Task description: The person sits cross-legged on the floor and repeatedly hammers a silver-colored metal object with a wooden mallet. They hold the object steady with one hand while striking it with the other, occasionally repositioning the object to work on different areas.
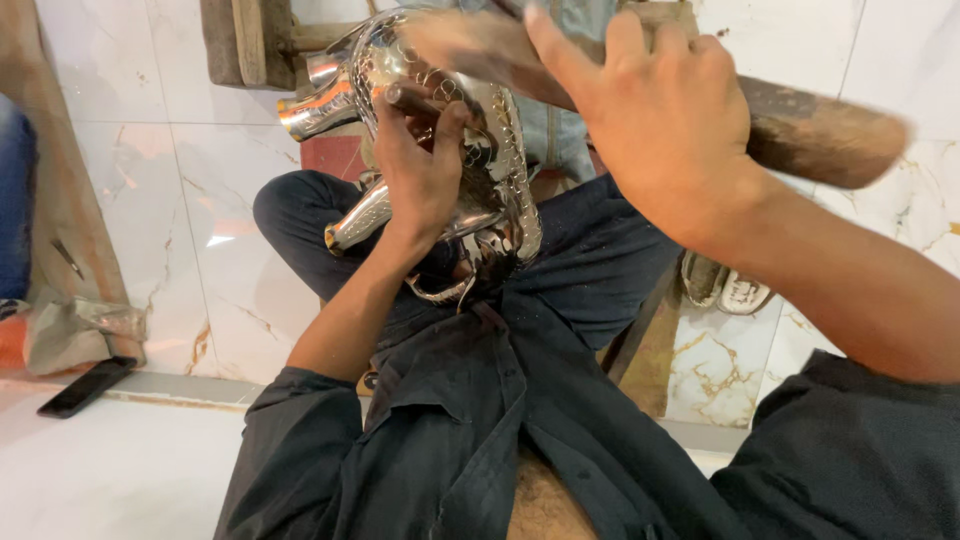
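Note:
A shiny embossed metal animal figure (505, 190) rests on my lap, its legs (320, 110) pointing left. My left hand (420, 165) presses against its side and pinches a small dark punch tool (412, 98) on the metal. Raised above it, my right hand (660, 125) grips a thick wooden mallet (830, 135), blurred with motion, its head stretching across the top of the figure.
A black phone (85, 387) lies on the white marble floor at left, beside a crumpled grey cloth (80, 330). A wooden stool (250, 40) stands at the top. A pair of sandals (725, 285) sits to the right of my knee.

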### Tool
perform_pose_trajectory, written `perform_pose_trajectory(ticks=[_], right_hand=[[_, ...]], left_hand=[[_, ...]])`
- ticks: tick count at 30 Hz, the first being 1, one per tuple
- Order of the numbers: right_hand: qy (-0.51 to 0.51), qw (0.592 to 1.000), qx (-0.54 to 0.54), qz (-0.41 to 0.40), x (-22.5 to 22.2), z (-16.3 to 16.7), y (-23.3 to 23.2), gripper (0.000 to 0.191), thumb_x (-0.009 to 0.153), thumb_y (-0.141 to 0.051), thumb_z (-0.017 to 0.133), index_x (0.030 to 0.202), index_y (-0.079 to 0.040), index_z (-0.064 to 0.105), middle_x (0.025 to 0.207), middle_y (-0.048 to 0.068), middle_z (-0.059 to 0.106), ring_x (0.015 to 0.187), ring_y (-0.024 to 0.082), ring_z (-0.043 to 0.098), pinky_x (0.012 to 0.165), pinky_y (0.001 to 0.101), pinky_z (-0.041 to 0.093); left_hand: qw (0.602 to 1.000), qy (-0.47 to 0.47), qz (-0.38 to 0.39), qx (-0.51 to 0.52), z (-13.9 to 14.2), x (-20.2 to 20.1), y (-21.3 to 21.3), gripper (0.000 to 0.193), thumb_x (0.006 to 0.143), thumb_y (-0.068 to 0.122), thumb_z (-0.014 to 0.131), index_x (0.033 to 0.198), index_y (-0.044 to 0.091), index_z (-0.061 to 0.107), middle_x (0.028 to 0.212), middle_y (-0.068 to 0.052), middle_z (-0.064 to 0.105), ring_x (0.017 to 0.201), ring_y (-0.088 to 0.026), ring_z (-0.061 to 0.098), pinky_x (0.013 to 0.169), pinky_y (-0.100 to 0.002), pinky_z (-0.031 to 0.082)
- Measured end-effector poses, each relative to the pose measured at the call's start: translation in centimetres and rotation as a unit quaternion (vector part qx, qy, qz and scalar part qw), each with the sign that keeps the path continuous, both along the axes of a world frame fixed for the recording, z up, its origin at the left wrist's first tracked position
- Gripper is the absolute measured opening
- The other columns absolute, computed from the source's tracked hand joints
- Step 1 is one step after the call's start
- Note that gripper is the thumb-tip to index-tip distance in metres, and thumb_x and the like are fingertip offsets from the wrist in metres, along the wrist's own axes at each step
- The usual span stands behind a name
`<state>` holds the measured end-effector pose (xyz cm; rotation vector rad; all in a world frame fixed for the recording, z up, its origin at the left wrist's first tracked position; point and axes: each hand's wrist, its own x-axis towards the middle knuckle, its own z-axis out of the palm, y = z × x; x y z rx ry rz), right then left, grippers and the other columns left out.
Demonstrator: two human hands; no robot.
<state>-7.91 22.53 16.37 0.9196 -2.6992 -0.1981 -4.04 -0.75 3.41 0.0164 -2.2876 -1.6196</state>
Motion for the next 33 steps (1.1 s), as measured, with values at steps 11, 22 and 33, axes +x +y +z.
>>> perform_pose_trajectory(ticks=[11,22,33], right_hand=[[0.116,0.981,-0.112,0.112,-1.7,3.4,0.2,0.047,0.098,-0.014,0.064,0.144,-0.018,0.055,0.094,0.005,0.062,0.081,0.019,0.066,0.065,0.0323,0.051],[0.028,0.988,-0.127,0.079,-2.5,0.2,4.0,0.049,0.089,-0.016,0.073,0.136,-0.020,0.063,0.092,0.004,0.065,0.076,0.022,0.065,0.065,0.0359,0.049],[-0.138,0.885,-0.431,-0.111,3.3,-8.8,6.1,0.072,0.090,-0.008,0.082,0.150,-0.011,0.043,0.124,0.014,0.069,0.113,0.034,0.072,0.098,0.0457,0.056]], left_hand=[[1.000,-0.017,-0.009,-0.007,0.9,-0.5,0.1,0.026,0.106,0.010,0.070,0.115,0.000,0.048,0.095,-0.009,0.071,0.083,-0.015,0.071,0.073,-0.029,0.058],[0.975,0.009,-0.132,-0.176,3.1,-3.1,-0.6,0.027,0.103,0.004,0.074,0.124,0.002,0.058,0.097,-0.011,0.067,0.082,-0.019,0.073,0.071,-0.033,0.057],[0.876,-0.007,-0.408,-0.258,5.0,-7.9,-1.1,0.031,0.097,0.008,0.073,0.126,0.000,0.065,0.096,-0.016,0.066,0.082,-0.032,0.069,0.074,-0.044,0.053]])
